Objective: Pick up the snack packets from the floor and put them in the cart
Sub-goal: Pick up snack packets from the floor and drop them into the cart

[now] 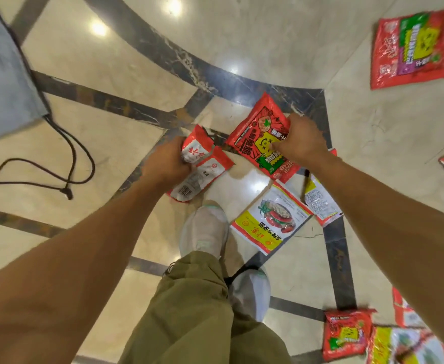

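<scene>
Currently left hand (167,164) grips white-red packets (202,170); right hand (301,143) grips red packet (255,135).

Ceiling lamps are bouncing off the polished marble floor (255,43) as round white glare spots, and the whole scene is showing bright, warm and evenly lit as I am bending over it. Shadows are lying soft and short beside my shoes (205,227). The wide lens is bowing the dark inlay bands (147,40) and stretching everything at the frame's edges. The corner packet (347,334) at lower right is smearing into blur, while the centre packet (257,143) is reading fairly sharp.
</scene>
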{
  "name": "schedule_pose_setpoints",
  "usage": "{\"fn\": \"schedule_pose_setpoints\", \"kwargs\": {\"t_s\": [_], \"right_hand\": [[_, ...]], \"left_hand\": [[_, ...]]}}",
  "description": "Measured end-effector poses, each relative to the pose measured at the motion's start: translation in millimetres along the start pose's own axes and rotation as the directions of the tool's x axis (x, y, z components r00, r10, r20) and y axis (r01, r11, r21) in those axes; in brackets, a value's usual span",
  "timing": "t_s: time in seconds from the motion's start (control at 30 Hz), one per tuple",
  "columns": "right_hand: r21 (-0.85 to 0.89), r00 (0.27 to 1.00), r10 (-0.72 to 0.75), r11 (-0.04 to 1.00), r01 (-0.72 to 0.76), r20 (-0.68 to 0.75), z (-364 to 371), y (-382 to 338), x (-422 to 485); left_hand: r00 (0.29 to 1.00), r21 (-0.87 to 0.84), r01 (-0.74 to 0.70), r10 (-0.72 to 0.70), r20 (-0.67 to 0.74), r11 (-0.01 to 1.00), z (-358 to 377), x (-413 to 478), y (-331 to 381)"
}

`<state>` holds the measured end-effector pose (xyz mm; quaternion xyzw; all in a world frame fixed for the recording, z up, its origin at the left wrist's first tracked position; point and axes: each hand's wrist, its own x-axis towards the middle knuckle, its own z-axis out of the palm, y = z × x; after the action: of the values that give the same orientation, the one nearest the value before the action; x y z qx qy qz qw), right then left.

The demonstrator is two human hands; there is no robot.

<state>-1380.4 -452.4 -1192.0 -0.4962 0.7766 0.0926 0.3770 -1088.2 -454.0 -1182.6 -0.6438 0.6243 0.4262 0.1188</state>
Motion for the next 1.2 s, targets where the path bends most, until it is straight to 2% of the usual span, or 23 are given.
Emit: {"fn": "schedule_pose_setpoints", "kwargs": {"t_s": [0.1, 0.2, 0.33, 0.4, 0.5, 0.63, 0.8, 0.93, 1.07, 1.2], "right_hand": [[0.08, 1.0, -0.001, 0.997, 0.004, -0.031, -27, -13, -32], [0.262, 0.995, 0.009, 0.965, 0.018, -0.101, -68, -30, -83], [0.571, 0.988, 0.093, 0.821, -0.006, -0.123, -162, -57, -188], [0.674, 0.985, 0.138, 0.738, -0.033, -0.104, -215, -63, -247], [0.799, 0.978, 0.16, 0.601, 0.008, -0.13, -299, -73, -338], [0.854, 0.966, 0.16, 0.511, 0.097, -0.205, -416, -96, -476], [0.892, 0.93, 0.196, 0.397, 0.215, -0.311, -522, -98, -620], [0.877, 0.894, 0.183, 0.352, 0.328, -0.408, -578, -87, -708], [0.793, 0.792, 0.193, 0.361, 0.491, -0.579, -615, -73, -786], [0.744, 0.713, 0.237, 0.339, 0.576, -0.66, -632, -59, -860]], "left_hand": [[0.997, -0.158, 0.055, -0.062, -0.039, 0.986, -33, -33, 12], [0.993, -0.426, 0.034, -0.078, -0.087, 0.904, -79, -80, 22], [0.995, -0.618, -0.046, -0.02, -0.1, 0.785, -168, -173, 67], [0.993, -0.65, -0.072, -0.004, -0.114, 0.756, -218, -229, 105], [0.986, -0.675, -0.11, -0.005, -0.167, 0.73, -294, -318, 164], [0.975, -0.701, -0.171, 0.015, -0.223, 0.692, -380, -439, 246], [0.94, -0.704, -0.296, 0.064, -0.336, 0.646, -456, -571, 331], [0.877, -0.637, -0.462, 0.212, -0.43, 0.617, -496, -650, 391], [0.811, -0.593, -0.582, 0.346, -0.471, 0.557, -522, -703, 436], [0.739, -0.571, -0.673, 0.451, -0.5, 0.47, -531, -752, 468]]}}
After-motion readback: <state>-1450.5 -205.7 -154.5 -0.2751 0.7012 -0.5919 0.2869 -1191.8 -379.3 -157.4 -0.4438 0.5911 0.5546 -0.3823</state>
